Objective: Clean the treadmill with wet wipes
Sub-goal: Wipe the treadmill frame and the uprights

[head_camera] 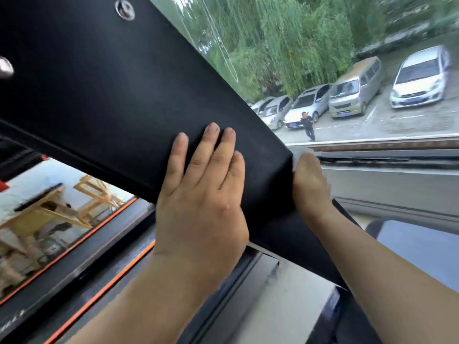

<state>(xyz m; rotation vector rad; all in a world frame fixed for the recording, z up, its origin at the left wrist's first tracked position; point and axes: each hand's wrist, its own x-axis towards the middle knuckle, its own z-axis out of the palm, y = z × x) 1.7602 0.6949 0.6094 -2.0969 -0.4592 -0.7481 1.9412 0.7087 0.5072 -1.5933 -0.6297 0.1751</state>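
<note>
**operator:** state of both grips, and location of the wipe?

**manual:** your left hand [198,194] lies flat on the black treadmill panel [111,83], fingers straight. its grip is apart, holds nothing and only braces the panel. your right hand [310,184] sits at the panel's right edge, grip clamped on the white wet wipe [299,155]. the wipe shows as a small bunch above the knuckles, touching the edge. the right fingertips pass behind the edge and are hidden.

**operator:** what can go wrong from here?

**manual:** four likely faults, all judged from this position.

1. wipe loss. only a small bunch of wipe is showing. if you drag along the edge with a loose grip, the wipe may roll out and drop toward the window sill [372,155] beyond the panel.
2. snagging. you cannot see the rear face. the front carries metal fasteners [125,9], and similar hardware behind could catch the wipe or your fingertips. move slowly.
3. panel shift. the panel stands tilted, with your left palm pressing on it. a hard push from the right hand against that brace may move it.
4. re-soiling. a bare palm on the matte face may leave prints. wipe that zone last, after lifting the left hand.
</note>
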